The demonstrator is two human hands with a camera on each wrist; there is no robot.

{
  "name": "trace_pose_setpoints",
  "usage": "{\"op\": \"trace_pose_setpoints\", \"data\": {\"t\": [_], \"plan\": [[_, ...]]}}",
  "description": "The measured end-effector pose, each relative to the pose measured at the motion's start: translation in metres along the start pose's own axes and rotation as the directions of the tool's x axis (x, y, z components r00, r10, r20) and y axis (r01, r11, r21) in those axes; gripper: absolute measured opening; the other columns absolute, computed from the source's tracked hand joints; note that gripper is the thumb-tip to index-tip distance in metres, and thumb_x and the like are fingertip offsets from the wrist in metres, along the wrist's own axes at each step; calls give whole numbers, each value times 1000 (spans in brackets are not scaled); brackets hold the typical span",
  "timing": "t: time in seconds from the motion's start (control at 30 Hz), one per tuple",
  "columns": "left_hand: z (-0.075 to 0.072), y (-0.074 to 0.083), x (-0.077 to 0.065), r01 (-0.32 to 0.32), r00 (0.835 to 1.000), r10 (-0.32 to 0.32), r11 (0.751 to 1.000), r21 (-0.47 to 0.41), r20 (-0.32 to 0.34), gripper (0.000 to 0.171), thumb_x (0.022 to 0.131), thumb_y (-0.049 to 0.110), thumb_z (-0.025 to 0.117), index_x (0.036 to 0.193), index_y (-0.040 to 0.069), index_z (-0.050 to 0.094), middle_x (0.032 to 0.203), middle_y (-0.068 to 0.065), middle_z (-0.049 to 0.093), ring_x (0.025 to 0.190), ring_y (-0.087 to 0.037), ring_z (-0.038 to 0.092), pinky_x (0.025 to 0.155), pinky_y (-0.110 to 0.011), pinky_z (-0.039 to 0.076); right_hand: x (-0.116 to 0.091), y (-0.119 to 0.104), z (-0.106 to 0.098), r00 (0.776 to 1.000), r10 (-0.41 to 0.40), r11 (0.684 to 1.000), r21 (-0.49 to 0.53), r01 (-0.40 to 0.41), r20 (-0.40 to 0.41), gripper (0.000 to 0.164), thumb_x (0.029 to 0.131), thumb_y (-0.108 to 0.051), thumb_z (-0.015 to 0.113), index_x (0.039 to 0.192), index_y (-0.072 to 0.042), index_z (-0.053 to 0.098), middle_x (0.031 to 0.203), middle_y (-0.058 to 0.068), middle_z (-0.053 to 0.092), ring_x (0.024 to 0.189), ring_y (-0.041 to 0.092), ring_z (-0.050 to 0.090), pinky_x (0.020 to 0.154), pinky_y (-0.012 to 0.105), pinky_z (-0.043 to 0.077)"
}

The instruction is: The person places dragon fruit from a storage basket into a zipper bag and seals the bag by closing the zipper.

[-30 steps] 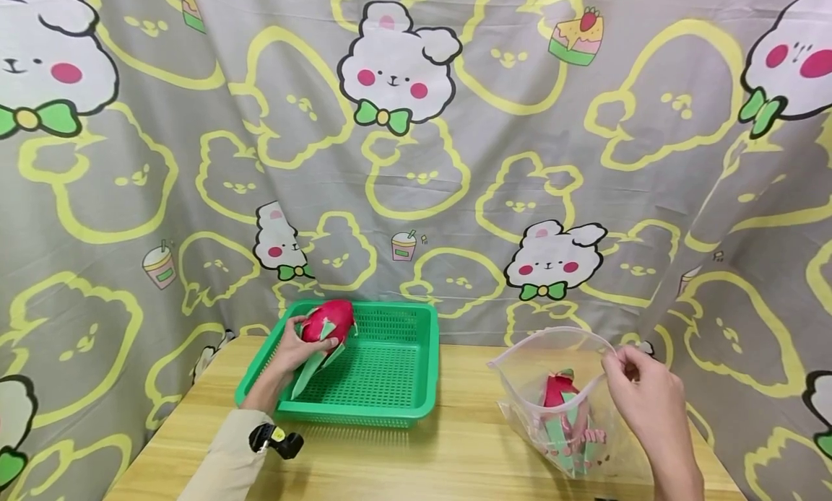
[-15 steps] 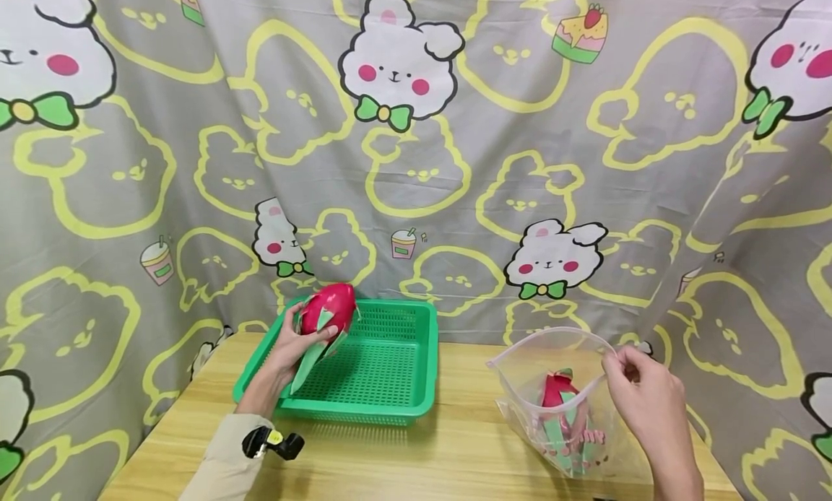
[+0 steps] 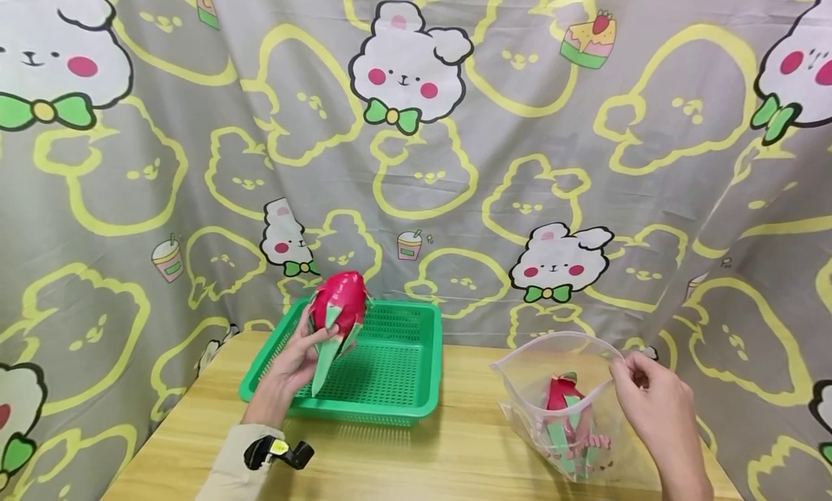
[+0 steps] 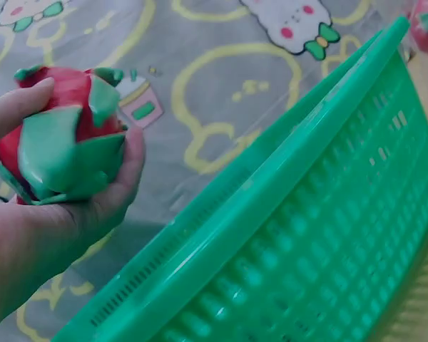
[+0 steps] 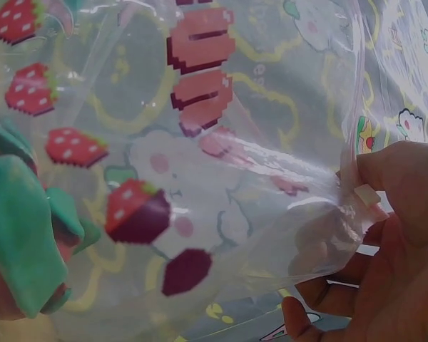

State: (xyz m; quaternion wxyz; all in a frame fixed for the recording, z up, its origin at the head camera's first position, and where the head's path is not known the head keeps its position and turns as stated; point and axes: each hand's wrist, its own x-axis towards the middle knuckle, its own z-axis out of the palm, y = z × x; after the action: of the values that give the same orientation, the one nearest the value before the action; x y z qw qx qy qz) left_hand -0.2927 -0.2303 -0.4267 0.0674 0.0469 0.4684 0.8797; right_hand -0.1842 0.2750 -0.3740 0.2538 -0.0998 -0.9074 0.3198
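Note:
A red dragon fruit (image 3: 341,299) with green scales is gripped in my left hand (image 3: 300,356), raised over the left part of the green basket (image 3: 429,385). In the left wrist view, thumb and fingers wrap round the dragon fruit (image 4: 64,142), beside the basket's rim (image 4: 271,192). My right hand (image 3: 653,400) pinches the top edge of a clear zip bag (image 3: 520,385), whose mouth gapes. Inside that bag sits a second dragon fruit (image 3: 564,400). Strawberry prints show on the bag (image 5: 221,171) in the right wrist view, with the right hand (image 5: 392,206) at its zip edge.
The basket and bag stand apart on a light wooden table (image 3: 468,421). A grey curtain (image 3: 455,169) with yellow outlines and white rabbits hangs close behind the table and along both sides.
My left hand has lifted the dragon fruit higher out of the basket and a little to the right. The right hand keeps its pinch on the bag's edge.

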Motion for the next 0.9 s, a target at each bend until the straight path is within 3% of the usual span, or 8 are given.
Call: {"op": "trace_pose_setpoints", "data": {"t": [0.2,0.3,0.43,0.57,0.63,0.77,0.83,0.9], "plan": [[21,-8,-3,-13,998,12,1000,18,58,94,92,-12,56,162,35,15,165,-9,14,143,-34,33,103,-54,49,1,1,-2,1000,-3,1000,-4,3,-16,33,101,-25,52,70,-14,53,67,2,56,64,20,44,60,33,30],[30,-12,-6,-6,997,7,1000,-14,71,94,94,-9,55,164,36,12,165,-9,13,142,-32,38,103,-52,49,1,2,-2,1000,-3,1000,-12,3,-20,33,101,-25,52,69,-14,53,68,1,56,65,20,44,61,33,30],[40,-15,-10,30,986,-3,986,-164,166,87,101,-7,49,163,41,13,167,-9,10,137,-37,49,109,-48,44,1,2,-1,1000,-1,1000,-16,1,-23,34,101,-26,52,69,-14,54,68,1,55,64,20,44,62,33,29],[49,-20,-13,49,980,-10,980,-191,198,84,103,-5,48,162,44,13,166,-10,12,132,-41,54,107,-50,46,0,2,-1,1000,-1,1000,-14,1,-28,33,100,-25,52,69,-14,54,67,1,55,65,20,45,61,33,29],[53,-24,-16,35,987,-15,992,-122,162,88,101,-3,52,162,43,8,166,-10,8,141,-35,44,110,-51,43,0,2,0,1000,-4,1000,-15,3,-29,33,100,-24,53,69,-14,55,67,1,56,64,20,45,61,33,30],[64,-31,-17,5,989,1,999,-37,151,93,98,2,58,165,36,2,168,-11,-3,153,-34,5,123,-53,13,0,2,0,999,-2,1000,-11,1,-35,32,100,-24,54,69,-14,56,67,0,57,63,19,45,60,32,30],[70,-35,-17,-3,987,8,1000,-31,161,94,99,5,61,165,34,1,168,-10,-4,153,-32,0,123,-53,3,0,2,1,999,0,1000,-12,-1,-38,32,100,-24,54,69,-14,55,67,0,57,62,18,44,60,32,30],[73,-38,-18,-6,984,12,999,-38,179,93,101,7,62,165,34,1,169,-11,-1,154,-33,4,123,-53,4,0,2,1,999,1,1000,-11,-1,-33,32,100,-24,55,70,-14,56,68,0,57,62,17,44,60,33,31]]}}
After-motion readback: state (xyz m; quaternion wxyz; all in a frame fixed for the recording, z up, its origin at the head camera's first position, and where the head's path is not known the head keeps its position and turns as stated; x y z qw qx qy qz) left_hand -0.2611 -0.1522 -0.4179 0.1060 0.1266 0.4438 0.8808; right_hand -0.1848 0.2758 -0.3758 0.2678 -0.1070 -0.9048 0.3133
